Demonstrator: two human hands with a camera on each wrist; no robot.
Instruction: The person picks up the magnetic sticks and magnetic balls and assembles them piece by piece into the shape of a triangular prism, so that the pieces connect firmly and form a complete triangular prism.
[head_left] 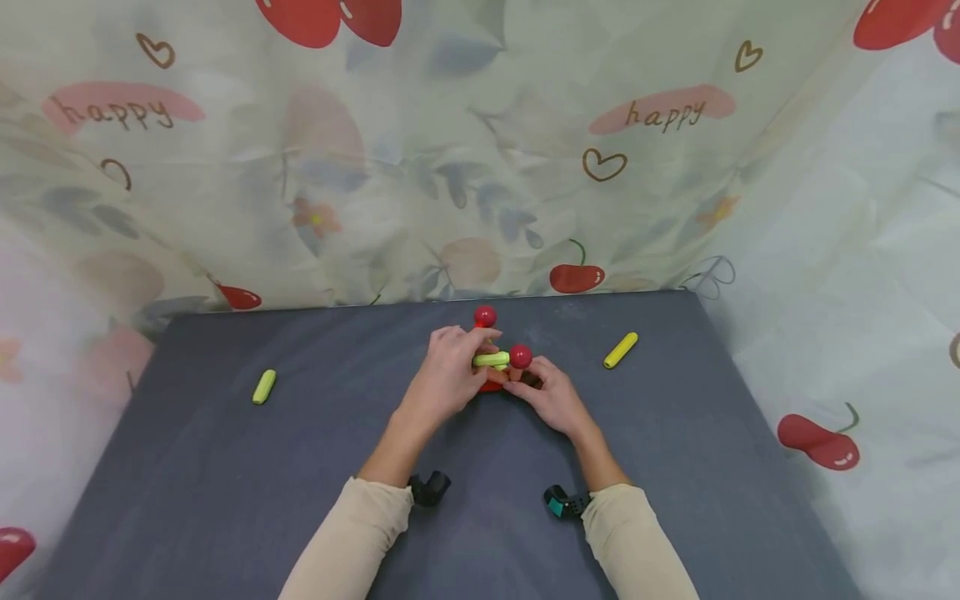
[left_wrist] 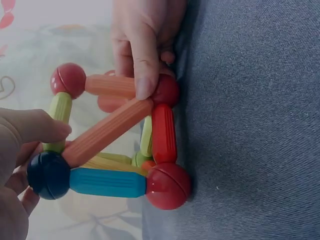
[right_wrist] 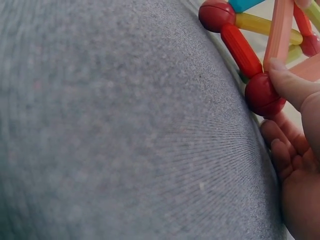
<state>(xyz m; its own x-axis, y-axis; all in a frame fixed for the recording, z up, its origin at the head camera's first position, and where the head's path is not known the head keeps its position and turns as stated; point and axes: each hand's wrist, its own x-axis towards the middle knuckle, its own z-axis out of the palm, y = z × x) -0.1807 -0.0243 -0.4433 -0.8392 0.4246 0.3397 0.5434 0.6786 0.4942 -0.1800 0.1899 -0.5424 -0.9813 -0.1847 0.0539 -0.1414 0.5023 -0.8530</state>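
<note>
A ball-and-stick toy frame stands between both hands on the dark grey table. In the left wrist view, its salmon diagonal stick (left_wrist: 107, 132) runs from a dark blue ball (left_wrist: 48, 175) to a red ball (left_wrist: 167, 91). A blue stick (left_wrist: 107, 182) and a red stick (left_wrist: 164, 132) meet at another red ball (left_wrist: 169, 186). My left hand (head_left: 447, 367) grips the frame by the blue ball and a light green stick (left_wrist: 61, 110). With thumb and fingers, my right hand (head_left: 557, 398) pinches the red ball (right_wrist: 264, 95) at the diagonal's lower end. Part of the far side is hidden.
A loose light green stick (head_left: 264, 387) lies on the table (head_left: 337, 417) at the left. Towards the back right is a loose yellow stick (head_left: 620, 351). A patterned curtain (head_left: 420, 167) hangs behind the table's back edge.
</note>
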